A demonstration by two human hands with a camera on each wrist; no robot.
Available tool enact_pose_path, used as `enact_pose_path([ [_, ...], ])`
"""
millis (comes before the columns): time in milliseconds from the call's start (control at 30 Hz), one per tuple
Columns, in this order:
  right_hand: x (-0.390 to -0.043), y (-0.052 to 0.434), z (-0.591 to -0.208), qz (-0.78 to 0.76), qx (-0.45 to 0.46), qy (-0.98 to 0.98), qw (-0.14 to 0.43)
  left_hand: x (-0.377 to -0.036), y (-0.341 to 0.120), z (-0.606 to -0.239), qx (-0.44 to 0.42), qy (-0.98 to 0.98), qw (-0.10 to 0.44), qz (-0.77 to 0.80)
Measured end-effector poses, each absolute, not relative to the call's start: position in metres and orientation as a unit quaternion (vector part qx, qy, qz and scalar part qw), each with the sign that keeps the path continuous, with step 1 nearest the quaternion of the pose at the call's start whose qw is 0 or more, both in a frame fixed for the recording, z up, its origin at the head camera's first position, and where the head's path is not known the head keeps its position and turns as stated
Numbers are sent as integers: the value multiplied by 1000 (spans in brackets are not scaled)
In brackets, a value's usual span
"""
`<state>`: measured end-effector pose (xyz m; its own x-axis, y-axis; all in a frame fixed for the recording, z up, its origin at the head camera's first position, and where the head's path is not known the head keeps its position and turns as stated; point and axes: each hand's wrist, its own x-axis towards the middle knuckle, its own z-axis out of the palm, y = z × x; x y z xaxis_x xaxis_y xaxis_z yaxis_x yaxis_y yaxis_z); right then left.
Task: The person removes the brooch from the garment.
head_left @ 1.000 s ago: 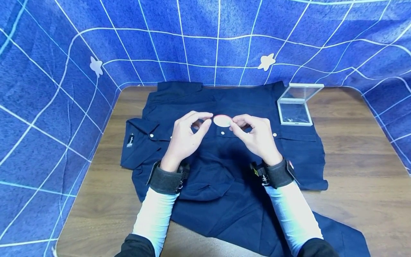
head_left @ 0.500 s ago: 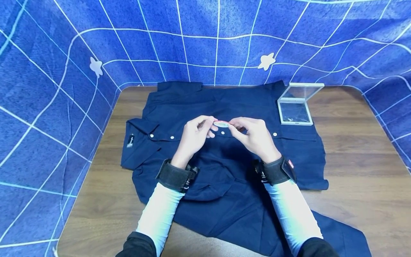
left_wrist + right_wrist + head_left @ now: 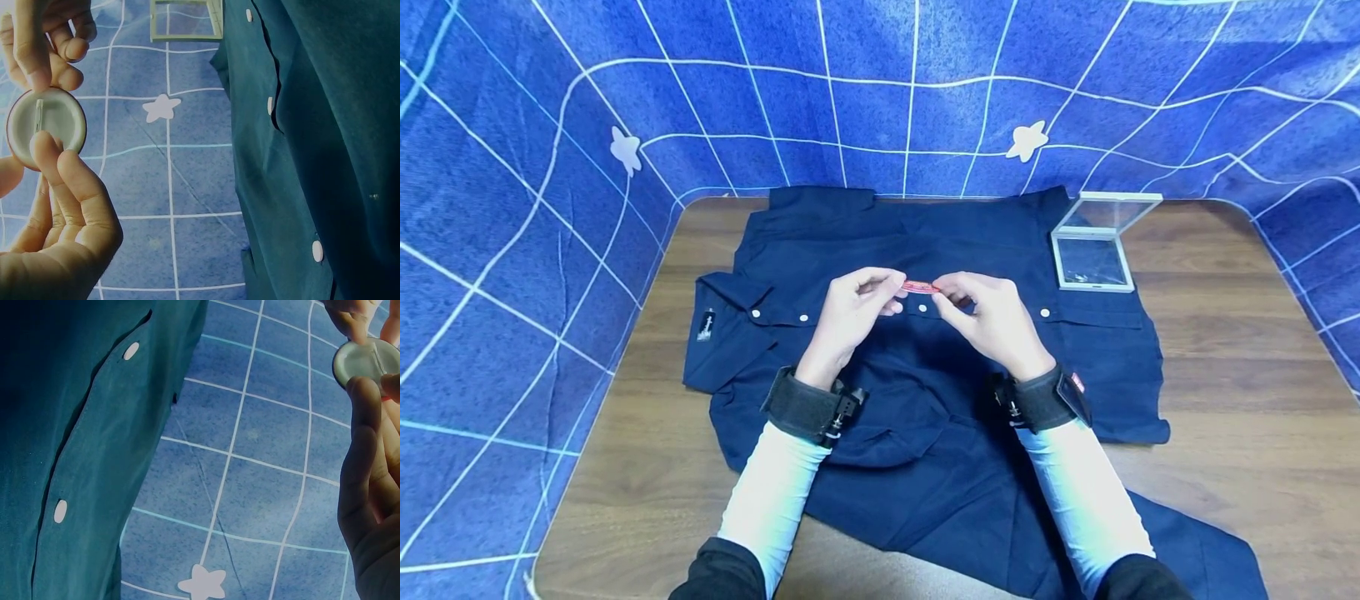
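Above the shirt [image 3: 925, 250], centre | left hand [image 3: 850, 321] and right hand [image 3: 988, 321] pinching pin badge [image 3: 921, 287] at its 9 and 3 o'clock rim | light, rigid, probably sharp-pinned behind; edge grip is looking safest.

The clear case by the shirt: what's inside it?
The open clear case shows only faint dark specks on its base; too small to identify. It lies on the navy shirt; fabric beneath is covered.

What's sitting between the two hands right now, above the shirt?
In the head view, a round pin badge, seen edge-on, is pinched between the left hand and right hand. The left wrist view shows its pale back and pin.
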<state>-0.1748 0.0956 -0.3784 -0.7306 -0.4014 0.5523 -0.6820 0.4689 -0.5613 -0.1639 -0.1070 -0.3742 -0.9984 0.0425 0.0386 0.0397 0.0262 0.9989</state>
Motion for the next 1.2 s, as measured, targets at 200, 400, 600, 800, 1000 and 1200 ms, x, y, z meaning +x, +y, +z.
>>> enact_pose_path([
  [200, -176, 96, -379, 402, 312, -841, 180, -163, -107, -371, 27, 689, 10, 724],
  [400, -178, 97, -379, 415, 317, -832, 188, -163, -107, -369, 46, 663, 2, 747],
  [600, -180, 100, -380, 471, 280, -822, 158, -162, -111, -366, 60, 667, -23, 742],
  [800, -180, 100, -380, 570, 209, -794, 30, -161, -111, -366, 74, 680, -34, 729],
  [1000, -180, 99, -379, 629, 175, -757, -39, -160, -109, -366, 84, 706, -31, 702],
  [1200, -181, 99, -379, 649, 173, -738, -61, -159, -108, -367, 82, 725, -23, 683],
])
